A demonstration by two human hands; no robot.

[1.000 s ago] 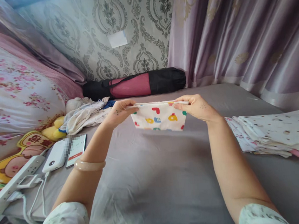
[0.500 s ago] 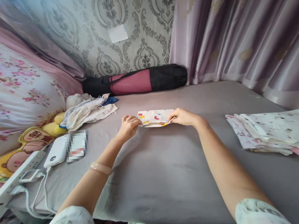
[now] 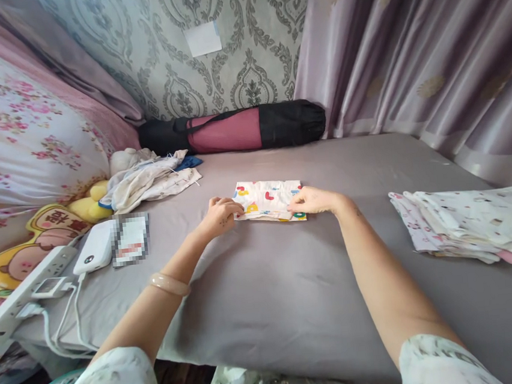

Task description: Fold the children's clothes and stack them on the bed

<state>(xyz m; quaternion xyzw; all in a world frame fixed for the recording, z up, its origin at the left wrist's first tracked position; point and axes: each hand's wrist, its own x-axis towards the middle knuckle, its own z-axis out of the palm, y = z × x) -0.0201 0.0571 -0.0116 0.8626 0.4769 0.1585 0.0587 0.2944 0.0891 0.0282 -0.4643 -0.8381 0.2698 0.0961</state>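
Folded cloth (image 3: 268, 195) lying on the sheet (image 3: 266, 299) between the fingertips (image 3: 239, 208), with left hand (image 3: 221, 214) curled at its near left corner, right hand (image 3: 315, 200) nearly closed towards its right end, impossible to tell whether pinching, and stack (image 3: 480, 218) well right of the fingers.

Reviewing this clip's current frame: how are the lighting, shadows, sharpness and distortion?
Head view: soft shadows on the grey sheet, sheen on the purple curtain; head view, middle: patterned cloth fairly sharp, its colors distinct; head view, left: blocky pixelation covers the flat device; head view, right edge: the cloth stack looks stretched.
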